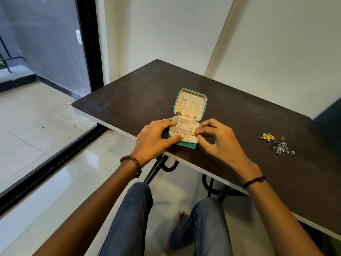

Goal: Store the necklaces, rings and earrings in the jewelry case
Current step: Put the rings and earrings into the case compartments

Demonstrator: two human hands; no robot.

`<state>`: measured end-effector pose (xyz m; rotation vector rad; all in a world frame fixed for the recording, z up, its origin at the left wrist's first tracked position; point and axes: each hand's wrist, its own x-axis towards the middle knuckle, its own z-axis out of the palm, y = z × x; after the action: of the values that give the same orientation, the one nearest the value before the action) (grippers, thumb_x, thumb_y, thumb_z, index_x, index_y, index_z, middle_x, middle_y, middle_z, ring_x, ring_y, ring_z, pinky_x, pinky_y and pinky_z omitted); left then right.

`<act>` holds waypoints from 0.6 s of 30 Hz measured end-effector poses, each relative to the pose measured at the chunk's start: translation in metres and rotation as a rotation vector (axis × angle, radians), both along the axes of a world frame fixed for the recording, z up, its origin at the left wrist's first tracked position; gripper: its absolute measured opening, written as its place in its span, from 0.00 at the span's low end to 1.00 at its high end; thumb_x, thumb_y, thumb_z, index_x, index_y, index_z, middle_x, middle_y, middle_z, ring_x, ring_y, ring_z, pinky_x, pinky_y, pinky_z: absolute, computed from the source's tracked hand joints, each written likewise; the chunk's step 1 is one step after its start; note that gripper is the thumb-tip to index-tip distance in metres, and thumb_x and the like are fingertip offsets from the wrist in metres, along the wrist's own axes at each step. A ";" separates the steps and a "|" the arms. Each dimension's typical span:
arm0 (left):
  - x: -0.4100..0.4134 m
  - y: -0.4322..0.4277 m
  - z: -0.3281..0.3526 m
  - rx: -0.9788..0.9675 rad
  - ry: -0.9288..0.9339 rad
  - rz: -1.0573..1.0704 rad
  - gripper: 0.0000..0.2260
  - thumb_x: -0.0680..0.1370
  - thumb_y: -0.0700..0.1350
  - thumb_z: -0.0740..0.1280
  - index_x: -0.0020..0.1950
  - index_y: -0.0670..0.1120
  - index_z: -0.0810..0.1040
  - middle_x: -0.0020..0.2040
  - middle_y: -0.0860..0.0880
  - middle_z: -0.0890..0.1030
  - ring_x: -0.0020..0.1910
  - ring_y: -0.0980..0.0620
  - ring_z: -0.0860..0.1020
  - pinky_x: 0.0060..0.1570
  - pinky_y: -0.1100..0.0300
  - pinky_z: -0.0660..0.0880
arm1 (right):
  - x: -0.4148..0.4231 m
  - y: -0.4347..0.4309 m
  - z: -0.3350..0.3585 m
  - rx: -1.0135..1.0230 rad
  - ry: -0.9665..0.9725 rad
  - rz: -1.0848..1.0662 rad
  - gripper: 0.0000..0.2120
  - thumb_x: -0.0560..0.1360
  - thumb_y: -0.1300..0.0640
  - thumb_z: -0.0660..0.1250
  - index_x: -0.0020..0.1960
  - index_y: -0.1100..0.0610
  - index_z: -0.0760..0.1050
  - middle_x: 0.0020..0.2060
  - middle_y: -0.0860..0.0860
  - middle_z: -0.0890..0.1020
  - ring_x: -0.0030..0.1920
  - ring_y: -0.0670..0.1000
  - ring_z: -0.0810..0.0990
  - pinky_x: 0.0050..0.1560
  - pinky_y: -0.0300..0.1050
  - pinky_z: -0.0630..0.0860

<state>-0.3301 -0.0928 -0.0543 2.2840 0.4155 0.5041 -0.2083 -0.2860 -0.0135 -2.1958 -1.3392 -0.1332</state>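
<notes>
The left hand [156, 137], fingers spread, steadies the light jewelry case [186, 145] between the hands while the right hand [219, 143] pinches a gold piece [193, 133] over its right compartments; tiny, hard and probably slippery, it wants a fingertip grip by its edges.

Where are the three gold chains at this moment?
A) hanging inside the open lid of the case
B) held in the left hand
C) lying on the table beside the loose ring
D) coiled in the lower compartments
A: the gold chains hang inside the raised lid of the teal jewelry case; the right hand pinches a gold piece lower down.
</notes>
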 end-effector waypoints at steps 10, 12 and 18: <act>-0.001 -0.003 0.004 -0.019 0.003 -0.003 0.28 0.74 0.63 0.67 0.72 0.55 0.71 0.72 0.53 0.71 0.69 0.54 0.68 0.61 0.52 0.76 | -0.007 -0.002 -0.007 0.013 0.008 -0.082 0.10 0.79 0.56 0.68 0.58 0.57 0.83 0.60 0.49 0.77 0.62 0.42 0.71 0.51 0.26 0.73; -0.001 -0.005 0.005 -0.038 -0.015 -0.006 0.27 0.75 0.61 0.68 0.72 0.54 0.72 0.73 0.53 0.71 0.71 0.53 0.66 0.64 0.48 0.74 | -0.008 -0.003 -0.007 0.072 0.040 -0.096 0.08 0.79 0.57 0.68 0.57 0.56 0.83 0.60 0.49 0.77 0.59 0.41 0.74 0.48 0.25 0.74; 0.008 -0.029 0.023 0.073 -0.095 -0.033 0.22 0.76 0.57 0.70 0.68 0.53 0.76 0.72 0.54 0.71 0.71 0.54 0.66 0.67 0.50 0.70 | -0.006 -0.021 -0.002 0.210 0.067 -0.143 0.07 0.78 0.59 0.69 0.54 0.55 0.84 0.54 0.47 0.80 0.52 0.40 0.79 0.50 0.27 0.75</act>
<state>-0.3218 -0.1213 -0.0310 2.3219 0.3168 0.6181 -0.2139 -0.3071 -0.0159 -2.0975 -1.0805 -0.2408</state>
